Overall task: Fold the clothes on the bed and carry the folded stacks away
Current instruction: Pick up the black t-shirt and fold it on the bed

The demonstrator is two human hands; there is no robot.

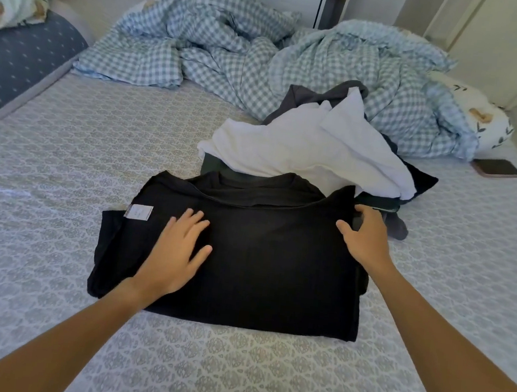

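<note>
A black knit garment (254,253), folded into a rough rectangle with its white care label (138,212) turned out at the left edge, lies flat on the grey-and-white patterned mattress cover (63,147) near the front of the bed. The left hand (176,251) rests palm down on the left half of it, fingers straight and spread, pressing the cloth flat and gripping nothing. The right hand (367,237) sits at the garment's upper right corner with fingers loosely bent over the edge; whether it pinches the fabric or only touches it cannot be told from this view.

As a judgement, the task is in its early part. One piece is partly folded (its sides look turned in, and it may still want a final fold to halve it). No finished stack shows anywhere on the bed, and nothing appears to have been carried away.

Just behind the black garment, and touching its far edge, a loose heap of unfolded clothes (348,186) waits: a crumpled white cotton shirt (314,144) on top, dark grey and dark green pieces under and behind it. All of that remains to be folded.

A rumpled blue-and-white checked duvet (222,50) lies across the far side, and a dark phone (497,167) rests well apart on the right.
</note>
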